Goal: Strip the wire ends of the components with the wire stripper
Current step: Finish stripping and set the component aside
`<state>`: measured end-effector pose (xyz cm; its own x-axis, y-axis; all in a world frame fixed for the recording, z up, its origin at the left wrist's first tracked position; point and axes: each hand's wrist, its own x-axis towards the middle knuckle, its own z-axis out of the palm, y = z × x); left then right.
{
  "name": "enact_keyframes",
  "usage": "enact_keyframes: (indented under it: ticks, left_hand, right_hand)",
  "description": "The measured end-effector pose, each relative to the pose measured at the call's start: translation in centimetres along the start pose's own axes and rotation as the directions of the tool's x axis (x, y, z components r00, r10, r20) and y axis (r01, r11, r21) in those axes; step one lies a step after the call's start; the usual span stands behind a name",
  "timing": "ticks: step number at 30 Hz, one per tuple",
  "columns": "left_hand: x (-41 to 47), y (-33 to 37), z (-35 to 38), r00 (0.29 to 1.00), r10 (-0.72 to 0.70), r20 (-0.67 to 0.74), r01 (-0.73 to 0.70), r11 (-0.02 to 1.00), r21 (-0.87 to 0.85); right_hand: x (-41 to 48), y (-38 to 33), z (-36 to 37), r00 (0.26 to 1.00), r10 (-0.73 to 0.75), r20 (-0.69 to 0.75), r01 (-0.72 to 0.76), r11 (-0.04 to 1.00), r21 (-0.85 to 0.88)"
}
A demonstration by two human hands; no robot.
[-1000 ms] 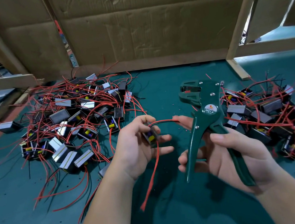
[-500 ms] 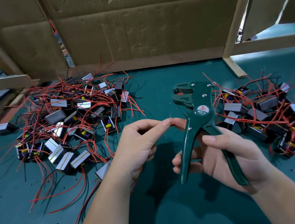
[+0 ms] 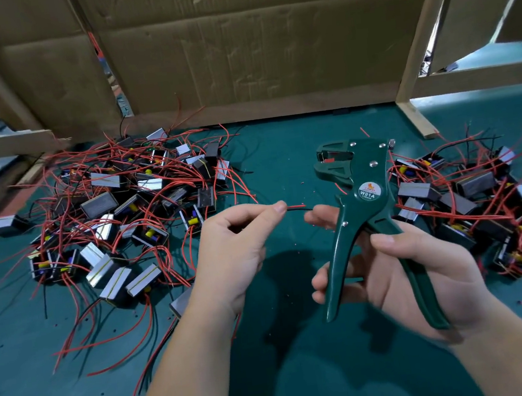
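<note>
Leftward now, left hand (image 3: 230,250) holds the red wire (image 3: 296,207) crosswise (grip pinching it), tip toward the right hand (image 3: 407,265), whose grip wraps the wire stripper (image 3: 361,186).

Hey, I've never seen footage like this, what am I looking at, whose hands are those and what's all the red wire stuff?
No machine here: these are a person's two bare hands, filmed by one camera worn on the head, looking forward and down. The left hand pinches a red wire. The right hand grips a green wire stripper, a plier-like tool for peeling insulation; the wire is not in its mouth yet. On the green table lie two piles of small boxy components with red wires, a left pile and a right pile. Cardboard stands behind.
</note>
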<state>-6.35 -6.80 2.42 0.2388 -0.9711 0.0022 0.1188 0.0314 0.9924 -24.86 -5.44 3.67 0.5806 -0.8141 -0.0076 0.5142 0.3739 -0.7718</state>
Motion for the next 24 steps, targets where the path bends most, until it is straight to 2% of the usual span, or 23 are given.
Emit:
enact_keyframes:
  ticks: [11,16,21,24]
  left_hand:
    - [-0.48,0.26,0.58,1.0,-0.005,0.0,0.005,1.0,-0.025]
    - [-0.59,0.22,0.94,0.993,-0.022,-0.116,0.007,0.992,-0.125]
    - [-0.34,0.59,0.44,0.989,-0.079,-0.126,0.042,0.961,-0.274]
    - [-0.28,0.98,0.27,0.993,-0.056,-0.102,0.021,0.948,-0.318]
  right_hand:
    - [0.0,0.1,0.15,1.0,-0.012,-0.015,0.012,1.0,0.022]
    - [0.11,0.47,0.22,1.0,0.02,0.014,-0.019,1.0,-0.01]
    - [0.03,0.94,0.2,0.982,0.141,0.128,-0.132,0.988,-0.075]
    - [-0.01,0.91,0.1,0.967,0.143,0.212,-0.154,0.987,0.039]
